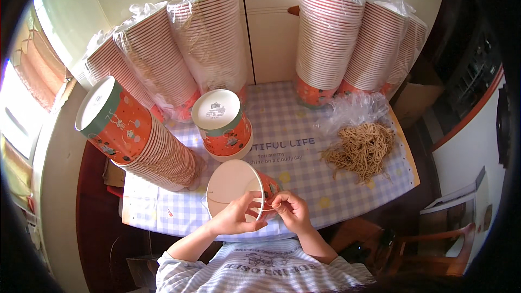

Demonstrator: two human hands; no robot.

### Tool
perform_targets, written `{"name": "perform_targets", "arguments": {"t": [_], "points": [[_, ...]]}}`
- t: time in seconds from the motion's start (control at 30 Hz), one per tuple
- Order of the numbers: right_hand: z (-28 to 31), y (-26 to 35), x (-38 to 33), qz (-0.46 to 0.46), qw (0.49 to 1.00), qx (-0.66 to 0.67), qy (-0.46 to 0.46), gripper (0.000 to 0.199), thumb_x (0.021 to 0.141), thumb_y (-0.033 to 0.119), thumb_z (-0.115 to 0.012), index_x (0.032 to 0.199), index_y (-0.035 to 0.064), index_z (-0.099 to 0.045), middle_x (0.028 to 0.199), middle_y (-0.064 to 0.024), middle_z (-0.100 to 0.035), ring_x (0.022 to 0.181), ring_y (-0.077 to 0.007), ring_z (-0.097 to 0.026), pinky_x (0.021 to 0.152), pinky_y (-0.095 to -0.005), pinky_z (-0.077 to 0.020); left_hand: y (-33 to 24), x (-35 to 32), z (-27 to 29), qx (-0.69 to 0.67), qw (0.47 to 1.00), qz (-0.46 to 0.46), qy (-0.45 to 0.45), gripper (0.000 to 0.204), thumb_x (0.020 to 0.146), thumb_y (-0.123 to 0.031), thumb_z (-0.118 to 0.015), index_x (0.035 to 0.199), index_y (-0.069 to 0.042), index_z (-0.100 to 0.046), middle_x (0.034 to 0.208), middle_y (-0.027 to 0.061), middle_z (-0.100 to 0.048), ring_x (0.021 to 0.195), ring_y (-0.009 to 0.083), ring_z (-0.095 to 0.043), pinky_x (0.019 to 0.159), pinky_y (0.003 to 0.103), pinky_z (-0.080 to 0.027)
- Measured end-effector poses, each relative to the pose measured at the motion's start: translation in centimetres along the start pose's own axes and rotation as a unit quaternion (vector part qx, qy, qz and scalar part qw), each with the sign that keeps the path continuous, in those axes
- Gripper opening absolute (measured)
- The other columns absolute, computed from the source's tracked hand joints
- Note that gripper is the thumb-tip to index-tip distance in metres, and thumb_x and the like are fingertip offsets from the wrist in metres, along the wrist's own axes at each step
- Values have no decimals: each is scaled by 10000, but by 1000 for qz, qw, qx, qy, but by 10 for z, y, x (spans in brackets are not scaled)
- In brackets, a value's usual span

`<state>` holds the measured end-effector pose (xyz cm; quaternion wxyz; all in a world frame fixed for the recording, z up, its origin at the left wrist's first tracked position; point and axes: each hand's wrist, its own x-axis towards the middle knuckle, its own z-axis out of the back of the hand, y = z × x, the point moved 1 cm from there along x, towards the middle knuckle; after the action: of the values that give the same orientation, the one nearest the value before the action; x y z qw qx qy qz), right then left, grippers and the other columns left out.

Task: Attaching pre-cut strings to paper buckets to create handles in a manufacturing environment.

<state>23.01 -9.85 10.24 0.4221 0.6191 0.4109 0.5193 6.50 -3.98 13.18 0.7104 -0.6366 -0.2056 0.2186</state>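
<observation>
A paper bucket (225, 182), orange outside and white inside, lies tilted at the table's near edge with its mouth toward the left. My left hand (240, 216) grips its rim, some fingers inside the mouth. On the bucket's right side my right hand (294, 211) is closed, thumb and forefinger pinched on what looks like a thin tan cord against the outer wall. Another bit of cord shows inside the bucket near its left rim. Just behind stands an upside-down orange bucket with a green band (223, 116), its white base up, over another white rim.
A tall stack of upside-down buckets (146, 141) leans at the left. Plastic-wrapped bucket stacks (209, 38) stand back left, more wrapped stacks (328, 38) back right. A heap of tan cords (364, 152) lies by a clear plastic bag (358, 111) on the checked tablecloth (282, 116).
</observation>
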Motion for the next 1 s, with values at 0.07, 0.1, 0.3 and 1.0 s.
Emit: {"name": "perform_targets", "arguments": {"t": [0.07,0.1,0.3,1.0], "points": [[0,0,0,-4,1000,23,11,120,831,130,-586,812,22,-538,808,-13,-537,736,-73,-483,674,-193,-389,-1,0,0,3,1000,0,0,565,713,-93,-681,1147,38,-344,1082,143,-498,985,213,-556,744,301,-506],[1,0,0,-3,1000,23,12,120,831,130,-586,812,22,-538,808,-13,-537,736,-73,-483,674,-193,-389,-1,0,0,3,1000,0,-1,565,713,-93,-681,1147,38,-344,1082,143,-498,985,213,-556,744,301,-506],[1,-2,-1,-45,997,63,21,108,837,123,-578,820,25,-536,796,7,-528,733,-52,-470,659,-184,-385,-3,0,-1,-16,1000,3,8,567,708,-100,-686,1144,32,-350,1062,138,-514,979,210,-559,745,303,-505],[17,-17,-3,-42,997,58,-40,90,814,68,-591,851,-5,-554,818,-34,-563,752,-83,-532,664,-208,-424,-17,31,-3,255,965,-52,-28,129,813,-105,-533,908,-18,-546,726,130,-611,691,270,-619,611,326,-486]]}}
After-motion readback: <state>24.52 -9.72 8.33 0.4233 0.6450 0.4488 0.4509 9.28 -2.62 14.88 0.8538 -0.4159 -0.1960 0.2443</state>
